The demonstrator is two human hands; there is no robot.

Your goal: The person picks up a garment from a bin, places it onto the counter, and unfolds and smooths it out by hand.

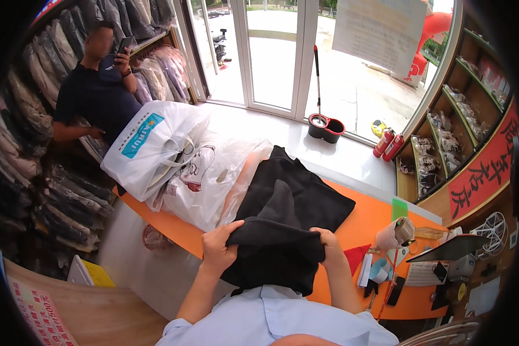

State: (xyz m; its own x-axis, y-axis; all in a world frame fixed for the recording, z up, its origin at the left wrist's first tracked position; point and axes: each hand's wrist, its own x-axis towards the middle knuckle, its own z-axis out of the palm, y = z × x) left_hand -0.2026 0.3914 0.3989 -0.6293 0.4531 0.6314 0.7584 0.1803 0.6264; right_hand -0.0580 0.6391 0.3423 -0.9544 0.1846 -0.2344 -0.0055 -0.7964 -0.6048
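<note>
A black garment (277,251), its exact kind not clear, is stretched between my two hands close to my body. My left hand (218,247) grips its upper left edge with the thumb on top. The opposite edge is pinched in my right hand (330,247). More black cloth (305,184) spreads over the orange counter (386,230) beyond them; whether it is one piece with the held part, I cannot tell. White plastic bags (207,196) lie left of the cloth.
Across the counter a person (92,92) holds a phone (124,44) beside a full white KAIRUI bag (153,144). A monitor (447,249) and keyboard (425,274) are at right. A mop bucket (326,130) and fire extinguishers (389,145) stand by the glass doors.
</note>
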